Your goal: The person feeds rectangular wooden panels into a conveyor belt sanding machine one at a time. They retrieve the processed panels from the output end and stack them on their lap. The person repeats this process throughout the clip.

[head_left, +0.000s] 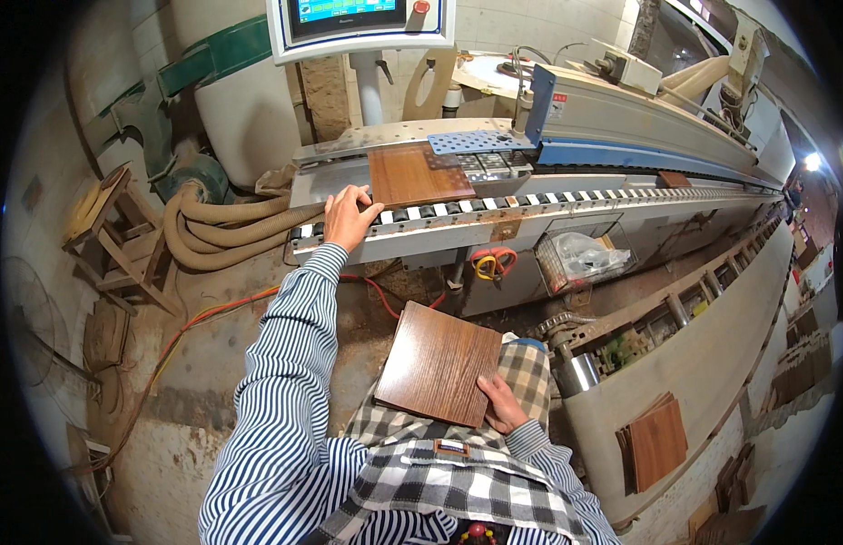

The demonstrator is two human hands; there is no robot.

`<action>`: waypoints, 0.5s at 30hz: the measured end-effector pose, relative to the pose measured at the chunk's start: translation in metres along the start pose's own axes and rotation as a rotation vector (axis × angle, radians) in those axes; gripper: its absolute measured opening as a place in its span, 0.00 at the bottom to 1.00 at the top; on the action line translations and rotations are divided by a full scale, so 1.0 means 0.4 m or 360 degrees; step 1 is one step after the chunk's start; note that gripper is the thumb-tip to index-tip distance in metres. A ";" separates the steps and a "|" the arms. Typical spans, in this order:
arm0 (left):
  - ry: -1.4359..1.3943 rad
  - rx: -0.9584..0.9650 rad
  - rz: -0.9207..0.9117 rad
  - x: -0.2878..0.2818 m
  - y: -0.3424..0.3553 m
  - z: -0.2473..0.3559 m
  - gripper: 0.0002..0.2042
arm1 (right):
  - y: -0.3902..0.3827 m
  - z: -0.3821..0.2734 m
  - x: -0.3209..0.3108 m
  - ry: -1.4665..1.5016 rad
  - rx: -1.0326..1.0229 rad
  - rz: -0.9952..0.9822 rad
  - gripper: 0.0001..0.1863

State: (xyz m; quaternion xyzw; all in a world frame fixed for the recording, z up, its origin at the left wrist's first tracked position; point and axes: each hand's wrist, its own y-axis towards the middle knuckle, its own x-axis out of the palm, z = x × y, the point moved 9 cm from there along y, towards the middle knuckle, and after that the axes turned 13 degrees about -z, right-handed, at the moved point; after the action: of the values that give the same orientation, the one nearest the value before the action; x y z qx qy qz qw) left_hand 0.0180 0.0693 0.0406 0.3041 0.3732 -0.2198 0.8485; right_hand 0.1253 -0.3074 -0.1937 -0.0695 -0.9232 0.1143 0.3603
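Observation:
My left hand (349, 218), its fingers curled, grips the front left corner of a reddish-brown board (412, 177) lying on the machine's infeed, behind a row of rollers (548, 200). A blue perforated plate (476, 143) overhangs the board's back right part. Down at my lap, my right hand (500, 400) holds dark wood-grain boards (437, 359) by their right side, thumb on the top one.
A control panel (349, 18) rises behind the machine. Ribbed hoses (194, 236) and a wooden stool (126, 250) stand left. Scissors (494, 263) and a wire basket (585, 254) hang on the front. At right, a roller conveyor (671, 309) carries stacked boards (657, 440); cables cross the floor.

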 end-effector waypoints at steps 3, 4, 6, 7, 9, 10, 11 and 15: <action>-0.0049 -0.0036 -0.0072 0.009 0.007 0.000 0.12 | -0.003 -0.005 0.003 0.0011 0.0005 -0.0009 0.35; -0.0035 -0.0041 -0.0085 0.010 0.011 0.000 0.12 | -0.004 -0.006 0.006 0.0016 0.0002 0.0003 0.34; -0.0039 -0.0047 -0.0112 0.015 0.020 -0.006 0.12 | -0.003 -0.012 0.009 0.0027 -0.0002 0.0010 0.32; -0.0039 -0.0051 -0.0128 0.018 0.022 -0.005 0.12 | -0.004 -0.013 0.011 0.0037 -0.0001 0.0004 0.32; 0.0005 -0.0055 -0.0188 0.033 0.032 0.009 0.11 | -0.004 -0.009 0.009 0.0062 0.0003 -0.0015 0.33; 0.0039 -0.0054 -0.0197 0.044 0.038 0.020 0.11 | -0.004 -0.008 0.006 0.0072 0.0008 -0.0028 0.35; 0.0074 -0.0052 -0.0206 0.054 0.044 0.033 0.11 | -0.004 -0.006 0.004 0.0082 0.0011 -0.0040 0.36; 0.0104 -0.0014 -0.0245 0.101 0.075 0.087 0.12 | -0.003 -0.006 0.004 0.0130 0.0001 -0.0066 0.36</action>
State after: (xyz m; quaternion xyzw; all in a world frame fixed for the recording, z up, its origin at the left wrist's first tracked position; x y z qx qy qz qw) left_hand 0.0787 0.0612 0.0388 0.2778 0.4240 -0.2728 0.8177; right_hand 0.1258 -0.3080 -0.1907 -0.0548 -0.9089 0.1041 0.4002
